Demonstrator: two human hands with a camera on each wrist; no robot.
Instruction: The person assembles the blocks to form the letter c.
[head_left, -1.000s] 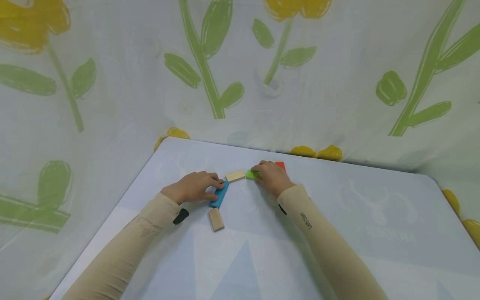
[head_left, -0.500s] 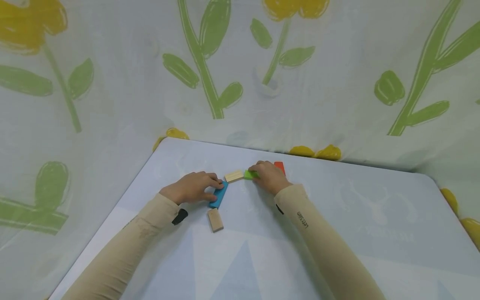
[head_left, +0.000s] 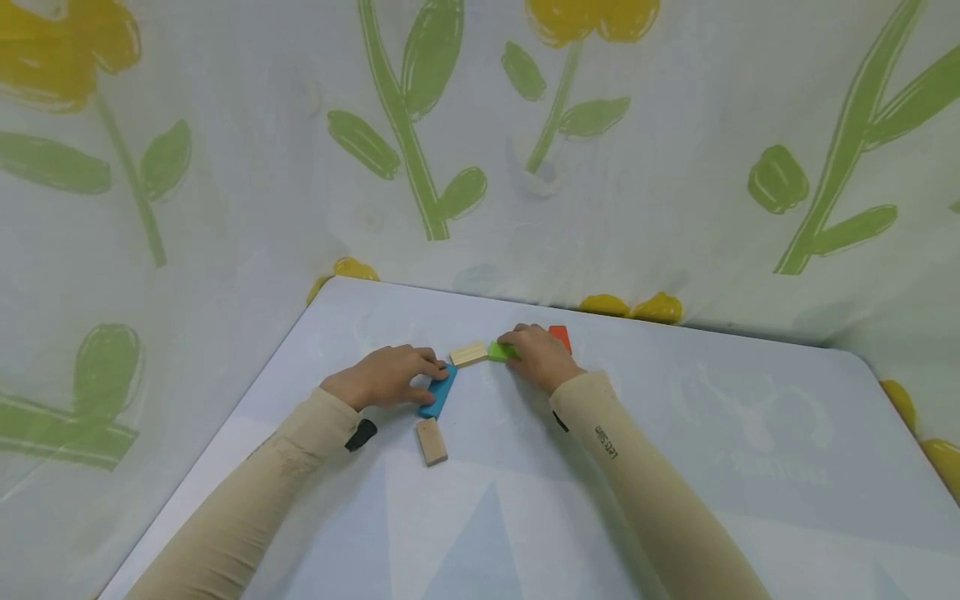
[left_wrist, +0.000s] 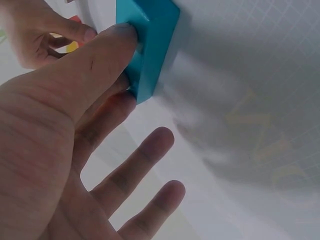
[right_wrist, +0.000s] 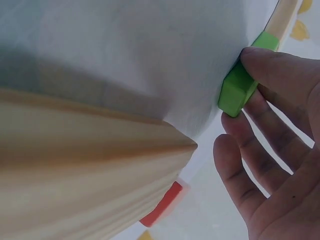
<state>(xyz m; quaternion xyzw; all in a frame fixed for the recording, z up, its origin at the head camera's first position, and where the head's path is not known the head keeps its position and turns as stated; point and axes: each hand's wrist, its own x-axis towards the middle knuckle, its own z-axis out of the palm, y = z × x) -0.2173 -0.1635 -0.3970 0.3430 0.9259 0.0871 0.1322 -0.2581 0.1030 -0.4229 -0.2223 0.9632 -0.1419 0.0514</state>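
Note:
My left hand (head_left: 388,374) pinches a blue block (head_left: 439,392) between thumb and fingers, the block lying at a slant on the table. In the left wrist view the thumb rests along the blue block (left_wrist: 150,40), and two other fingers stretch out apart from it. My right hand (head_left: 542,353) pinches a green block (head_left: 498,351), its end right at a plain wooden block (head_left: 469,353). The right wrist view shows the thumb on one side of the green block (right_wrist: 239,87) and fingers on the other. A second wooden block (head_left: 432,442) lies at the blue block's near end.
A red block (head_left: 560,337) lies just beyond my right hand. The blocks form a bent row on the white patterned table (head_left: 675,467). A flower-print curtain (head_left: 480,150) hangs behind the table's far edge. A beige surface (right_wrist: 90,165) fills the right wrist view's lower left.
The right hand and green block have shifted very slightly left, toward the wooden block, since the first frame. The left hand and blue block show no clear movement.

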